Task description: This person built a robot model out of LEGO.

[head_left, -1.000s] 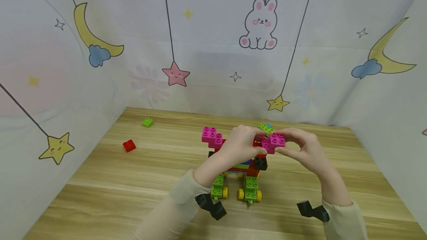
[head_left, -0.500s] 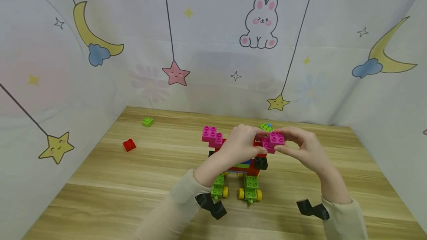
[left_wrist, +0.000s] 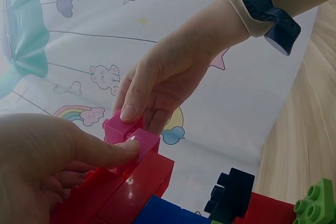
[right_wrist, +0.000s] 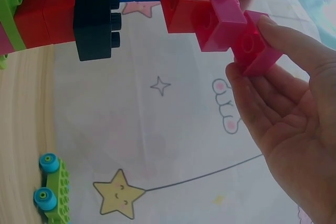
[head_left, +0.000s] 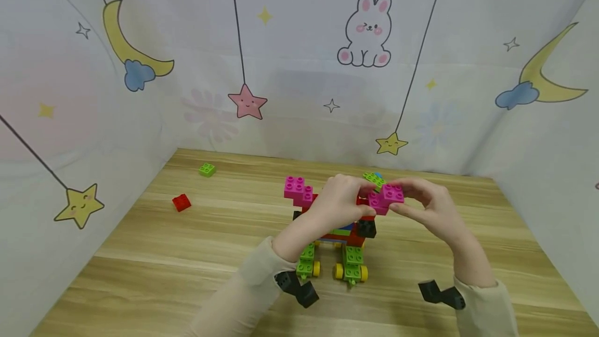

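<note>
A toy of stacked building bricks stands on the table, with red bricks (left_wrist: pixel 136 187), a black brick (right_wrist: pixel 93 22) and green wheeled bases (head_left: pixel 353 256) at the bottom. My left hand (head_left: pixel 337 199) pinches the inner pink brick (right_wrist: pixel 223 27) on its right upper end, thumb on top. An outer pink brick (head_left: pixel 392 193) is pinched between thumb and fingers of my right hand (head_left: pixel 432 212). In the right wrist view it sits tilted against the inner pink brick, and part of its hollow underside shows. My left forearm and hand hide the middle of the toy.
Pink bricks (head_left: pixel 295 188) form the toy's left upper end. On the table's left lie a red brick (head_left: pixel 181 202) and a green brick (head_left: pixel 207 169). A green base with blue wheels (right_wrist: pixel 58 190) stands behind my hands. Printed cloth walls surround the wooden table (head_left: pixel 187 259).
My right hand has shifted slightly right, and the outer pink brick has moved and turned a little with it. The left hand keeps its hold in nearly the same place.
</note>
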Motion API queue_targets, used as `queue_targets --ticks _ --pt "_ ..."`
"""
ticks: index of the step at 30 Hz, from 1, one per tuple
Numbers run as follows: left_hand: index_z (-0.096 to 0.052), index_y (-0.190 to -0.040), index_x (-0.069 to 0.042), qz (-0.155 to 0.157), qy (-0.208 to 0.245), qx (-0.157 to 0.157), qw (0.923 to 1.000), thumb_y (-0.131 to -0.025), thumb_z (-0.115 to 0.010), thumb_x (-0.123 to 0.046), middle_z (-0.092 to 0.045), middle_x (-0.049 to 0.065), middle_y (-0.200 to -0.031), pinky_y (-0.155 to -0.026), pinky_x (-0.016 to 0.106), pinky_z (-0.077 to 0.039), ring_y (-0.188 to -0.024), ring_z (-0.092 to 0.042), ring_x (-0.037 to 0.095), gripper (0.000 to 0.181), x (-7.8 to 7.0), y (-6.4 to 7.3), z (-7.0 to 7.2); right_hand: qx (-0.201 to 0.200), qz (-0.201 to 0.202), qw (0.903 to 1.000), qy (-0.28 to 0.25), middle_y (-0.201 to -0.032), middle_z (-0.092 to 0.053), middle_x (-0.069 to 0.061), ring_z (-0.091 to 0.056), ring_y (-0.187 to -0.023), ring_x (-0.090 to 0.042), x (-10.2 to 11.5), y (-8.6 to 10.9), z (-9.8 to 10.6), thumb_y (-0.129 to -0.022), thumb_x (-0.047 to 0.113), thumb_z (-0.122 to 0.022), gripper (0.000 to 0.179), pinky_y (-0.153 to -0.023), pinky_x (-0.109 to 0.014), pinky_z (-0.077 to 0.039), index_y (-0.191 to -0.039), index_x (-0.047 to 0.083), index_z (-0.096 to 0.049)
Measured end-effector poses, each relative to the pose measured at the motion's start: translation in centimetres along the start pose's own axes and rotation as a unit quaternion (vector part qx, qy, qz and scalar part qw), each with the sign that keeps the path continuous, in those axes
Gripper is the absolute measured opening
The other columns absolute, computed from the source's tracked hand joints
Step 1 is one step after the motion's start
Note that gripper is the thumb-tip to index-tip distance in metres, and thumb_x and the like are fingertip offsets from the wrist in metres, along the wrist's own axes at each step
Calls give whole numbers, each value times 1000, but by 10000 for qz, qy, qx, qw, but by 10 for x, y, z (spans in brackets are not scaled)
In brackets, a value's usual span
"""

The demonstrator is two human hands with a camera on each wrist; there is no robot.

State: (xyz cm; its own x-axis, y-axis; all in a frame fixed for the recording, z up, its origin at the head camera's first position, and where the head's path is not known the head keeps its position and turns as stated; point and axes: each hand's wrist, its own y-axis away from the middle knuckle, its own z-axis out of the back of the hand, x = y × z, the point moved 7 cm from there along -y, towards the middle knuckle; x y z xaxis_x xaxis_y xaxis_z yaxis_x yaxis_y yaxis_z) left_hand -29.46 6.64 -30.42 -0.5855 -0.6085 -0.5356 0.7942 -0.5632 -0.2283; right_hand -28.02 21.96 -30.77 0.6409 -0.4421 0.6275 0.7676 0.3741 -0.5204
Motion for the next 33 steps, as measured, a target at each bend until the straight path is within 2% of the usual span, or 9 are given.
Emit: queue_targets --ticks 20,33 --pt "-67 -126 -9 21 -5 -12 10000 -86 -76 -24 -71 2 -118 -82 18 -54 -101 -68 14 44 0 0 0 93 -28 10000 -17 -110 -63 25 -62 -97 4 -1 2 0 -82 -9 -71 34 -88 -9 -49 -116 -6 -64" --pt "-68 -125 -9 -16 -3 -46 10000 -86 -76 -23 -72 3 -116 -79 16 -54 -99 -69 14 43 -1 0 1 251 -42 9995 201 -105 -67 14 -63 -91 1 2 -3 1 -80 -6 -75 33 -87 -9 -49 -113 -1 -68"
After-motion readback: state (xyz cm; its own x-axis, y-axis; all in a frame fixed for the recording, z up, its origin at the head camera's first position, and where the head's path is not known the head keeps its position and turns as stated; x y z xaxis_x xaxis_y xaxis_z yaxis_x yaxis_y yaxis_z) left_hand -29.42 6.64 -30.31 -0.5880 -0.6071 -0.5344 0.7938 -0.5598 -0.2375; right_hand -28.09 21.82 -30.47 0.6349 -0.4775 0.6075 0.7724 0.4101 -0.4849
